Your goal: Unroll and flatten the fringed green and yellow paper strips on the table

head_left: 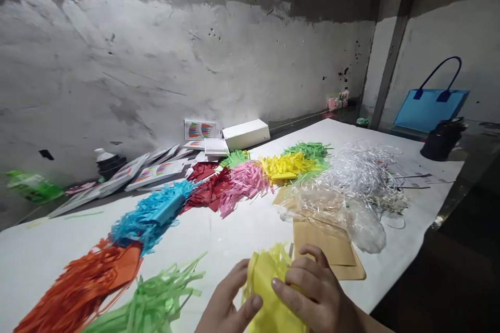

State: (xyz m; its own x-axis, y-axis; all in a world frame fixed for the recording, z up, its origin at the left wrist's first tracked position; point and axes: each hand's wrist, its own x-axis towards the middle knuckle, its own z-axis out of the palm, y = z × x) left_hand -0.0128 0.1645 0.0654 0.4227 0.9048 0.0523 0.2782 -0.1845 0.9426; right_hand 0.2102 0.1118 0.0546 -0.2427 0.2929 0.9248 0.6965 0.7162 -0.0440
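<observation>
A yellow fringed paper tassel (pixel 265 281) is between my two hands at the front of the table, its cut strips pointing away from me. My left hand (pixel 228 299) grips its left side, thumb on the near face. On the right side, my right hand (pixel 316 289) is closed around the paper with its fingers bent over the front. The lower end of the tassel runs out of view. Light green paper strips (pixel 150 299) lie to the left of my hands. Brown cardboard pieces (pixel 324 242) lie just beyond my right hand.
Fringed paper bundles in orange (pixel 86 286), blue (pixel 156 213), dark red (pixel 209 190), pink (pixel 246 182) and yellow (pixel 287 166) cross the white-covered table (pixel 219 239). Tangled clear string (pixel 355 169) and plastic film (pixel 363 223) lie right. A white box (pixel 246 134) stands by the wall.
</observation>
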